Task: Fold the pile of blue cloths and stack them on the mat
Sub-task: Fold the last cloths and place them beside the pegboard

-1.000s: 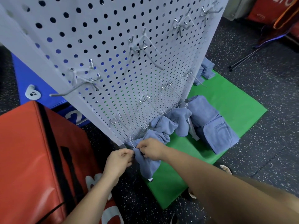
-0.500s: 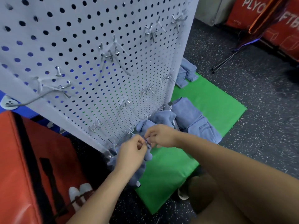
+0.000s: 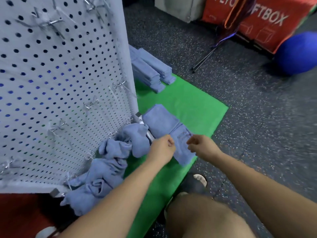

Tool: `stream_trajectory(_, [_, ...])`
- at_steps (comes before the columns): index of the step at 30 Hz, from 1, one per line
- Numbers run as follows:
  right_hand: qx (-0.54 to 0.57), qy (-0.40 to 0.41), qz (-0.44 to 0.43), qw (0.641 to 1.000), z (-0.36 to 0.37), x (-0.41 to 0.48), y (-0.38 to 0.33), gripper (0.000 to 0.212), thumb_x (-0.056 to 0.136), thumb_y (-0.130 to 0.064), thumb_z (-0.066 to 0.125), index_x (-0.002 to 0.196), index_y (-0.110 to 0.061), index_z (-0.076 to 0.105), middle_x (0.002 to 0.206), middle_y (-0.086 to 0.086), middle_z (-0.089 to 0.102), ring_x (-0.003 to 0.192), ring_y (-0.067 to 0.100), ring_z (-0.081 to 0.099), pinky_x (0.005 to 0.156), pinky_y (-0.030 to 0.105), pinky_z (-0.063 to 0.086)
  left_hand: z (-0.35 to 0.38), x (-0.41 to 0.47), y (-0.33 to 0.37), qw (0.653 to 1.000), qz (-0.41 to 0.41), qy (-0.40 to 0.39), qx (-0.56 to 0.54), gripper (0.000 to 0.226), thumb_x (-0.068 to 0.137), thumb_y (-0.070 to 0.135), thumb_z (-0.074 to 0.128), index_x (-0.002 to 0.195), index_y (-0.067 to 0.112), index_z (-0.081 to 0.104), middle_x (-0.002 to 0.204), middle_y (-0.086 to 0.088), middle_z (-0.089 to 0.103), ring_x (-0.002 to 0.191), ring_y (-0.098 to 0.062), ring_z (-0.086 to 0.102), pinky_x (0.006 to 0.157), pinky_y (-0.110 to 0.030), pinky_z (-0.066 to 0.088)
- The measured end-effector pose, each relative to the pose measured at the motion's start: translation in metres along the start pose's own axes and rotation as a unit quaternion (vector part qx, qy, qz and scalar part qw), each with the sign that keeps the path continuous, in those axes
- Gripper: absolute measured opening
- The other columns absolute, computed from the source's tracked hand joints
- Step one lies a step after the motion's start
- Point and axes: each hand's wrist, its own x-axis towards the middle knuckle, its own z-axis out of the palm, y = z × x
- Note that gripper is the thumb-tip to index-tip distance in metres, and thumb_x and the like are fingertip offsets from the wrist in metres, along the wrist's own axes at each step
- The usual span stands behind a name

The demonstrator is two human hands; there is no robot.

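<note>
the left hand (image 3: 162, 148) is curled into a loose fist, thumb on top; the right hand (image 3: 200, 146) is curled too, thumb and forefinger close together. both hover at the flat blue cloth (image 3: 182, 152), one on each side of it, but motion blur makes it impossible to tell whether either one pinches the fabric.

that cloth lies smooth on the green mat (image 3: 188, 103), its lower corner reaching the mat's edge. touching it at 11 o'clock lies a second flat cloth (image 3: 159, 121). at 9 o'clock from the left hand, bunched cloths (image 3: 113, 152) hang crumpled in a row along the bottom of the white pegboard (image 3: 60, 83), trailing down toward 7 o'clock. at 12 o'clock, at the mat's far end, sits the stack of folded cloths (image 3: 151, 71).

half a second ago both hands were pressed together at the pegboard's lowest hooks, pinching one of the bunched cloths. now they are apart and off toward 3 o'clock, over the mat. the view has swung the same way, bringing a blue ball (image 3: 296, 52) in at 2 o'clock.
</note>
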Motion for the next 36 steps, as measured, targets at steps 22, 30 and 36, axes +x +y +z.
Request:
stream_trajectory(22, [0.481,0.074,0.113,0.866,0.036,0.033,0.075,0.026,0.09,0.007,0.071,0.114,-0.003,0.07,0.095,0.019,0.075,0.082,0.024,0.069,0.07,0.033,0.057,0.098,0.064,0.024,0.982,0.142,-0.074,0.099,0.054,0.085,0.039,0.075,0.137,0.03,0.061,0.131,-0.001,0.068,0.12,-0.027,0.064,0.098,-0.042,0.055])
stream_trajectory(30, [0.229,0.125,-0.034,0.965,0.002,0.017,0.049,0.04,0.085,-0.02,0.086,0.119,-0.026,0.065,0.112,-0.011,0.066,0.098,0.011,0.065,0.081,0.03,0.053,0.042,0.068,0.033,0.996,0.068,-0.02,-0.06,0.023,0.086,0.015,0.074,0.103,0.031,0.076,0.088,0.012,0.076,0.085,-0.012,0.07,0.081,-0.026,0.058])
stream_trajectory(36, [0.186,0.112,-0.108,0.97,-0.037,-0.01,0.01,0.033,0.083,-0.03,0.089,0.108,-0.027,0.069,0.107,-0.011,0.073,0.103,0.006,0.067,0.085,0.025,0.048,-0.018,0.046,0.062,0.977,0.093,-0.086,-0.171,0.042,0.089,0.01,0.064,0.118,0.04,0.07,0.08,0.009,0.071,0.069,-0.009,0.058,0.067,-0.029,0.046])
